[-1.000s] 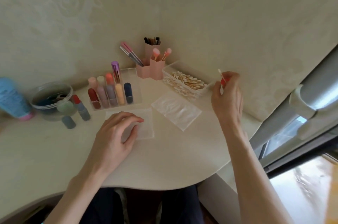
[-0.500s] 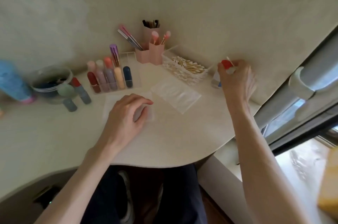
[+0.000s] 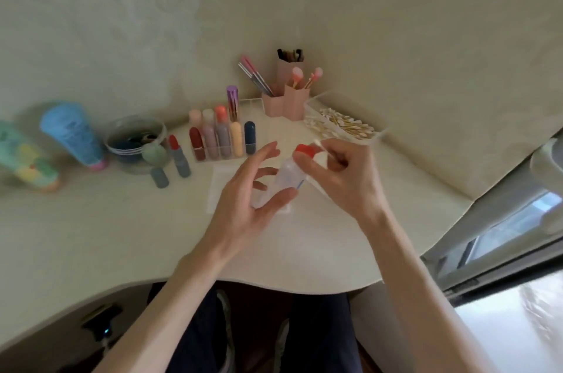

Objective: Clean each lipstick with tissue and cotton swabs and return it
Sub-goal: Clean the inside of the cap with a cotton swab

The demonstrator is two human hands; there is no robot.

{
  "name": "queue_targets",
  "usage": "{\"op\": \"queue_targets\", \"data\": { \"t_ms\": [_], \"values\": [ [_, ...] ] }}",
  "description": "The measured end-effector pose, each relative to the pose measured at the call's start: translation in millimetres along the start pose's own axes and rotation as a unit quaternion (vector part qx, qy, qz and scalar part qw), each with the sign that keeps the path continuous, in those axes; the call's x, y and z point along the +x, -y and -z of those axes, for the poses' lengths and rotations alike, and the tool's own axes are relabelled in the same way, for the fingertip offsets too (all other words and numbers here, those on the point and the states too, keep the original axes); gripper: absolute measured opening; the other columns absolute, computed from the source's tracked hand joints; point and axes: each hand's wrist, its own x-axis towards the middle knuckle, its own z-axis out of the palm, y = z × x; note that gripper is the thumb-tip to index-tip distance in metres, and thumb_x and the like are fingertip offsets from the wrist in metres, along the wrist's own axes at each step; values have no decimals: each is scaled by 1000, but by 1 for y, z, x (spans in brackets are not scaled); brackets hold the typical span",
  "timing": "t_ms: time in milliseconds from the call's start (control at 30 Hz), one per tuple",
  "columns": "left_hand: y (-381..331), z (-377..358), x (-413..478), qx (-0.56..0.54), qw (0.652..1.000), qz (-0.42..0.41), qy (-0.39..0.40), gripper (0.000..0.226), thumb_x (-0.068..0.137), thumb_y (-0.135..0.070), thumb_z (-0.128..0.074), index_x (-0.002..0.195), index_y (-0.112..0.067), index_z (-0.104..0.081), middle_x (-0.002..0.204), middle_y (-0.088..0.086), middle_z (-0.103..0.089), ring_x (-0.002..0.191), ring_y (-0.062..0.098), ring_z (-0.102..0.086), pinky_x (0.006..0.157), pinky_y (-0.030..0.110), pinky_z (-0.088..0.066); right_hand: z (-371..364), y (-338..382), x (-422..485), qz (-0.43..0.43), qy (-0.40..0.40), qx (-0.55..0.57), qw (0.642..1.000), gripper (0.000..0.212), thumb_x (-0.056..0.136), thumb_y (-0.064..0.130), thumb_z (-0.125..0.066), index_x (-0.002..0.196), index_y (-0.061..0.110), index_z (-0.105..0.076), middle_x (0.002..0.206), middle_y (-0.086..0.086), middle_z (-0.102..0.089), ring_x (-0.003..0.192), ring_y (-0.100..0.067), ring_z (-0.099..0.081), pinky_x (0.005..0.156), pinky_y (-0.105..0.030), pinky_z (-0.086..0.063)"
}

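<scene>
My right hand (image 3: 341, 171) pinches the red cap of a small clear bottle (image 3: 288, 173) and also holds a cotton swab (image 3: 318, 143) between its fingers. Just left of it, my left hand (image 3: 243, 199) is spread around the bottle's lower end, thumb under it and fingers straight. An uncapped red lipstick (image 3: 178, 156) stands on the table with its grey cap (image 3: 159, 177) beside it. Several capped lipsticks fill a clear organizer (image 3: 221, 141). A white tissue (image 3: 217, 190) lies flat under my hands. The clear swab box (image 3: 344, 126) sits at the back right.
Pink brush holders (image 3: 288, 98) stand in the corner. At the left are a clear bowl (image 3: 134, 141), a green sponge (image 3: 155, 154), a blue tube (image 3: 73, 135) and a green tube (image 3: 24, 156). A window frame (image 3: 499, 220) borders the table's right side.
My right hand brought the red-capped bottle and swab from the wall side to the middle. My left hand lifted off the tissue and rose to the bottle.
</scene>
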Motion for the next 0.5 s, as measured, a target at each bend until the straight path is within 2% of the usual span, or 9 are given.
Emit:
{"op": "queue_targets", "data": {
  "t_ms": [100,167,267,400,500],
  "values": [
    [-1,14,-6,-14,998,32,-56,52,84,-44,-79,131,-24,-67,117,-15,-74,105,8,-71,92,29,-57,-30,9,-10,-5,35,63,997,13,88,33,-85,81,29,-74,51,14,-26,53,-10,-20,52,-22,-17],
    [1,27,-14,-18,995,59,-76,47,81,-39,-84,124,-27,-72,108,-16,-76,101,6,-72,92,27,-57,-46,11,-13,-5,39,62,997,17,86,40,-85,84,27,-76,53,13,-26,54,-10,-22,52,-21,-18],
    [8,41,-24,0,995,57,-87,48,77,-41,-85,121,-25,-75,106,-18,-77,101,6,-72,91,22,-55,-55,16,-13,6,47,30,998,25,81,51,-85,82,29,-75,53,11,-26,53,-11,-23,52,-20,-20],
    [20,60,-34,-26,994,61,-84,50,77,-40,-83,125,-28,-73,114,-19,-76,108,10,-71,97,21,-53,-72,26,-12,49,107,13,993,22,87,49,-80,83,30,-71,56,10,-28,54,-11,-25,53,-23,-24],
    [28,72,-39,-64,992,82,-71,47,80,-34,-84,125,-33,-71,111,-7,-78,104,13,-72,95,26,-52,-82,30,-10,74,143,4,987,13,92,44,-76,90,33,-69,57,11,-27,55,-11,-25,55,-22,-27]
  ]
}}
